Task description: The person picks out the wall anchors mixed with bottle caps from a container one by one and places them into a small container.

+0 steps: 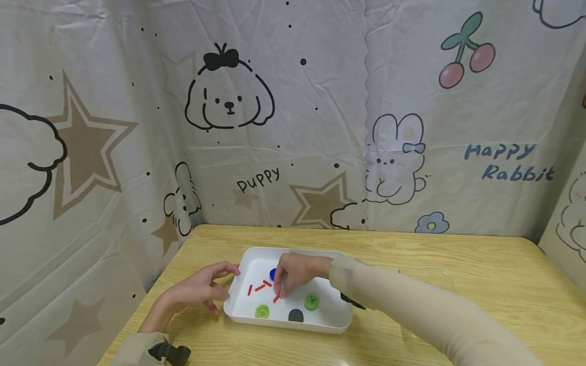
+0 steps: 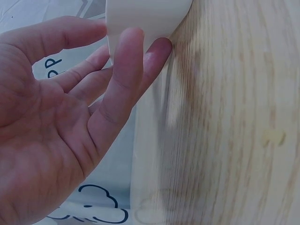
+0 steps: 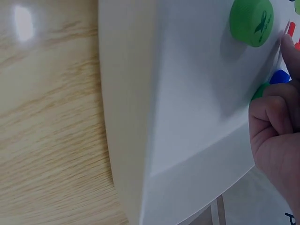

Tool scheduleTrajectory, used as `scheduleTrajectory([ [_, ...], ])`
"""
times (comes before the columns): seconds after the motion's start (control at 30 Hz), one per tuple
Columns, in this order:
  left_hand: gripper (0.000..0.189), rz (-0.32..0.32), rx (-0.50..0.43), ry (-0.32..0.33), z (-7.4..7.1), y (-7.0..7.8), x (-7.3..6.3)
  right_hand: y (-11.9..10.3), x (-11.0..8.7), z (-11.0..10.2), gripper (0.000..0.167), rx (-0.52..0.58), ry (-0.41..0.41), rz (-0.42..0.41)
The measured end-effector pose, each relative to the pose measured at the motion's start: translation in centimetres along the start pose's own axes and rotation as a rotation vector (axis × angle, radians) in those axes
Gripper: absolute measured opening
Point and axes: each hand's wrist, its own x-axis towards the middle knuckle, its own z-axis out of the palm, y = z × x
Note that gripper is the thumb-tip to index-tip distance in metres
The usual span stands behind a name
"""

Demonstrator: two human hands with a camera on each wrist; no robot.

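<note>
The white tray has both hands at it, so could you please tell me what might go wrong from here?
The slim red stick at the right hand's fingertips could slip or roll. That hand is also close to the blue piece and might nudge it. The left hand seems to steady the white tray with fingertips alone, so a push could shift it.

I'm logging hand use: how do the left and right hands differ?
The left hand is spread; the right hand pinches a red stick. The left hand is at the left end of the white tray; the right hand reaches over its inside. Both are bare and emerge from beige sleeves.
</note>
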Motion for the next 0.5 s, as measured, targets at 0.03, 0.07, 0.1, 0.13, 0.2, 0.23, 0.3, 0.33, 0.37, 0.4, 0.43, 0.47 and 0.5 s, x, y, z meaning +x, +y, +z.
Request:
scheduleTrajectory([
  [0.03,0.053,-0.001,0.002,0.001,0.0,0.0,0.0,0.1,0.0,0.0,0.008,0.002,-0.003,-0.009],
  [0.07,0.053,-0.002,0.004,0.002,0.0,0.0,0.0,0.1,0.0,-0.1,0.008,0.006,-0.004,-0.020],
  [0.1,0.053,-0.003,0.003,0.003,0.0,0.1,0.0,0.2,-0.1,-0.1,0.008,0.006,-0.005,-0.033],
  [0.13,0.053,-0.004,0.004,0.005,0.0,0.1,0.0,0.2,-0.1,-0.2,0.008,0.007,-0.004,-0.046],
  [0.2,0.053,-0.005,0.003,0.007,0.0,0.1,0.0,0.2,-0.2,-0.3,0.008,0.018,0.004,-0.066],
  [0.23,0.053,-0.006,0.002,0.007,0.0,0.2,0.0,0.2,-0.3,-0.4,0.008,0.025,0.012,-0.073],
  [0.3,0.053,-0.006,0.000,0.007,0.0,0.2,0.0,0.2,-0.5,-0.6,0.009,0.038,0.029,-0.086],
  [0.33,0.053,-0.005,0.000,0.007,0.1,0.2,0.0,0.3,-0.6,-0.6,0.009,0.046,0.038,-0.092],
  [0.37,0.053,-0.005,0.000,0.007,0.1,0.2,0.0,0.3,-0.8,-0.7,0.008,0.058,0.047,-0.097],
  [0.4,0.053,-0.004,0.000,0.007,0.1,0.2,0.0,0.3,-0.9,-0.7,0.008,0.069,0.053,-0.102],
  [0.43,0.053,-0.004,0.002,0.007,0.1,0.2,0.0,0.3,-1.0,-0.7,0.008,0.075,0.058,-0.107],
  [0.47,0.054,-0.004,0.002,0.006,0.1,0.2,0.0,0.3,-1.2,-0.7,0.008,0.083,0.064,-0.112],
  [0.5,0.054,-0.004,0.004,0.006,0.1,0.2,0.0,0.3,-1.3,-0.8,0.007,0.090,0.069,-0.114],
])
